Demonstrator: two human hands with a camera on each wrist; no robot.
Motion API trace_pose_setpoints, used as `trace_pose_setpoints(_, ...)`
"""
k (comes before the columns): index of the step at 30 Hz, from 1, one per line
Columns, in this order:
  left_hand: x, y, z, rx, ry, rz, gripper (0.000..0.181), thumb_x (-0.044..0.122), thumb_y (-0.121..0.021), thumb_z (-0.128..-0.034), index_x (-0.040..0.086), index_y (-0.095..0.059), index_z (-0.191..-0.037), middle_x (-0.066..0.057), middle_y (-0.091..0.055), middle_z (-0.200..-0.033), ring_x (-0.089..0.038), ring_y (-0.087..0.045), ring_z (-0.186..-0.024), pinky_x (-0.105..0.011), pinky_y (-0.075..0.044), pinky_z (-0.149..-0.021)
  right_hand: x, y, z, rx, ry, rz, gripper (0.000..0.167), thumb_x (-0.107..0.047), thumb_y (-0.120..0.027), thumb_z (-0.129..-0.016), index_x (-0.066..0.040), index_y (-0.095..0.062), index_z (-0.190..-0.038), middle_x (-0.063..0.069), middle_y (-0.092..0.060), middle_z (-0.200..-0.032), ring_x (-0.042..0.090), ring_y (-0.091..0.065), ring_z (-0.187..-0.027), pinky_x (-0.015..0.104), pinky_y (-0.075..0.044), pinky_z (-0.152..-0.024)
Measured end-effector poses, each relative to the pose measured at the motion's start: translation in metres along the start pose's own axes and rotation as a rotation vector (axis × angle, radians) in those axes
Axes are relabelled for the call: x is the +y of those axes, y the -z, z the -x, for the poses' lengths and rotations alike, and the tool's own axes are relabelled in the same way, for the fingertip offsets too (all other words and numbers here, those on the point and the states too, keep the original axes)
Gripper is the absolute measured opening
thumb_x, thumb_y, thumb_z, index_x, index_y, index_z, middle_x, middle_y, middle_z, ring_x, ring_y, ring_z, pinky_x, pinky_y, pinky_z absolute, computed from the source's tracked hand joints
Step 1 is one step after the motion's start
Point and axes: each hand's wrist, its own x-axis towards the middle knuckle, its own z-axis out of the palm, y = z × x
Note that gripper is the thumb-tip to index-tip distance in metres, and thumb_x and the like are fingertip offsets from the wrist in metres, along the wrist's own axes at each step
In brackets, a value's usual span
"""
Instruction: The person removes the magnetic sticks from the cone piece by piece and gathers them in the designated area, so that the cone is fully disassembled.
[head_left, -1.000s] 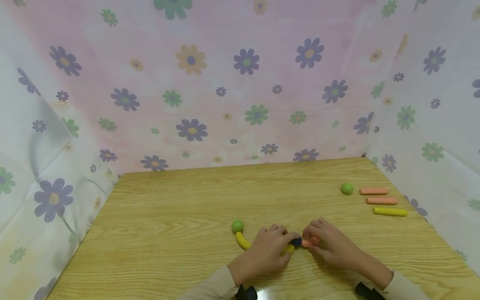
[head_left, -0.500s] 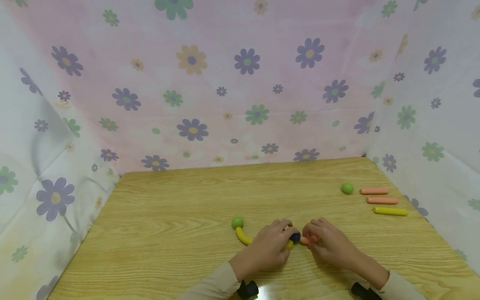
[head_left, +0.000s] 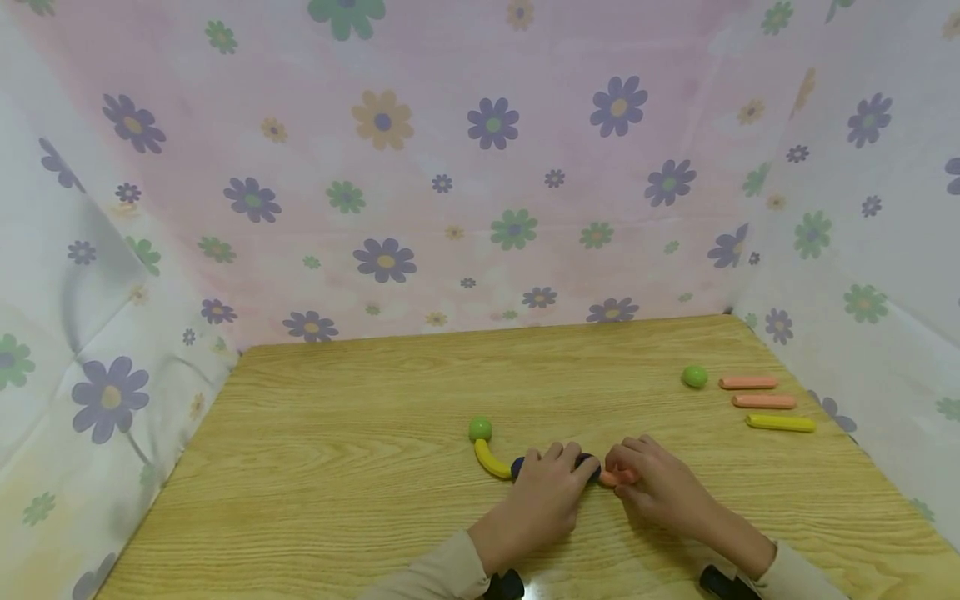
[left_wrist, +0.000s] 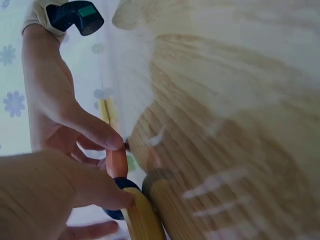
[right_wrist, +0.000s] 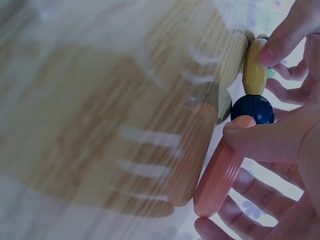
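Note:
A chain of magnetic building pieces lies on the table. It runs from a green ball [head_left: 481,429] through a curved yellow stick [head_left: 491,460] to a dark blue ball [head_left: 517,468]. My left hand [head_left: 542,496] covers the middle and pinches a yellow stick [right_wrist: 254,70], its thumb near a second dark blue ball [right_wrist: 252,108]. That ball joins the yellow stick to a coral stick [right_wrist: 220,172]. My right hand [head_left: 663,483] grips the coral stick, thumb on one side and fingers on the other. In the left wrist view both sticks meet at the ball.
Toward the right edge of the wooden table [head_left: 360,392] lie another green ball [head_left: 695,377], two coral sticks [head_left: 748,382] and a straight yellow stick [head_left: 780,423]. Flower-patterned cloth [head_left: 442,183] walls the back and both sides.
The green ball and curved yellow stick have swung away from me. The left-hand dark blue ball has come into view beside my left hand. My right hand has barely moved.

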Motion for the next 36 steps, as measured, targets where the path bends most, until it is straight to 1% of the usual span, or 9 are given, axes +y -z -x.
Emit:
trace_pose_setpoints(4,0.004,0.002,0.003,-0.014,0.052,-0.079,0.04,0.027,-0.063,-0.0883,0.032,-0.052,-0.126,0.001,-0.054,-0.106,-0.017,-0.052,-0.095,-0.041,-0.045,-0.072,-0.001,0.001,-0.001,-0.014,-0.026,0.001,0.031,-0.004,-0.08,-0.07,-0.023,-0.062,-0.087,-0.016,-0.052,-0.082,0.006,-0.044,-0.076,0.024,-0.041,-0.06)
trace_pose_setpoints(6,0.005,0.002,0.004,-0.017,0.072,-0.109,0.041,0.029,-0.062,-0.0892,0.034,-0.05,-0.128,0.0,-0.055,-0.107,-0.018,-0.052,-0.097,-0.043,-0.044,-0.074,-0.001,0.001,-0.001,-0.015,-0.033,-0.003,0.031,-0.003,-0.079,-0.071,-0.023,-0.062,-0.087,-0.015,-0.052,-0.083,0.007,-0.044,-0.076,0.024,-0.041,-0.059)
trace_pose_setpoints(9,0.006,0.002,0.005,-0.025,0.088,-0.129,0.045,0.03,-0.061,-0.0901,0.035,-0.048,-0.132,0.0,-0.055,-0.109,-0.018,-0.052,-0.098,-0.042,-0.043,-0.074,-0.001,0.001,-0.001,-0.011,-0.039,-0.002,0.032,-0.003,-0.08,-0.071,-0.023,-0.062,-0.087,-0.015,-0.052,-0.083,0.007,-0.043,-0.075,0.024,-0.04,-0.059)
trace_pose_setpoints(14,0.004,0.0,0.004,-0.051,0.081,-0.117,0.049,0.03,-0.06,-0.0918,0.035,-0.044,-0.138,0.001,-0.059,-0.108,-0.017,-0.054,-0.097,-0.041,-0.042,-0.075,-0.001,0.001,-0.001,-0.017,-0.053,0.004,0.033,-0.002,-0.081,-0.07,-0.023,-0.062,-0.087,-0.014,-0.052,-0.083,0.007,-0.042,-0.074,0.024,-0.04,-0.058)
trace_pose_setpoints(22,0.0,-0.003,0.004,-0.039,0.057,-0.133,0.046,0.03,-0.059,-0.0927,0.034,-0.046,-0.137,0.004,-0.062,-0.099,-0.014,-0.056,-0.086,-0.038,-0.041,-0.073,-0.001,0.002,-0.002,-0.014,-0.066,0.013,0.034,-0.002,-0.081,-0.068,-0.023,-0.062,-0.087,-0.013,-0.053,-0.084,0.009,-0.043,-0.075,0.025,-0.041,-0.058)
trace_pose_setpoints(25,0.0,-0.003,0.004,-0.047,0.057,-0.135,0.046,0.03,-0.059,-0.0928,0.034,-0.046,-0.137,0.004,-0.061,-0.097,-0.013,-0.055,-0.084,-0.037,-0.039,-0.071,0.001,0.003,-0.002,-0.017,-0.099,0.026,0.032,-0.003,-0.081,-0.07,-0.022,-0.063,-0.088,-0.013,-0.055,-0.084,0.009,-0.046,-0.075,0.025,-0.042,-0.058)
trace_pose_setpoints(30,-0.002,-0.003,0.006,-0.065,0.067,-0.127,0.043,0.029,-0.058,-0.0933,0.035,-0.047,-0.134,0.003,-0.06,-0.1,-0.014,-0.055,-0.084,-0.036,-0.038,-0.069,0.01,0.008,0.001,-0.002,-0.167,0.038,0.028,-0.005,-0.081,-0.072,-0.021,-0.064,-0.087,-0.012,-0.056,-0.083,0.008,-0.05,-0.074,0.025,-0.044,-0.057)
trace_pose_setpoints(33,-0.003,-0.003,0.007,-0.072,0.077,-0.098,0.043,0.026,-0.057,-0.0931,0.034,-0.047,-0.134,0.002,-0.059,-0.104,-0.014,-0.056,-0.087,-0.036,-0.039,-0.069,0.017,0.012,0.004,0.002,-0.167,0.036,0.029,-0.003,-0.081,-0.071,-0.021,-0.064,-0.086,-0.012,-0.055,-0.081,0.009,-0.049,-0.073,0.026,-0.042,-0.058)
trace_pose_setpoints(36,-0.004,-0.003,0.008,-0.075,0.08,-0.068,0.046,0.024,-0.057,-0.0927,0.032,-0.046,-0.137,0.001,-0.059,-0.107,-0.015,-0.056,-0.09,-0.037,-0.041,-0.07,0.022,0.017,0.008,0.007,-0.149,0.043,0.031,0.0,-0.081,-0.07,-0.021,-0.064,-0.086,-0.012,-0.054,-0.08,0.01,-0.049,-0.074,0.028,-0.043,-0.059)
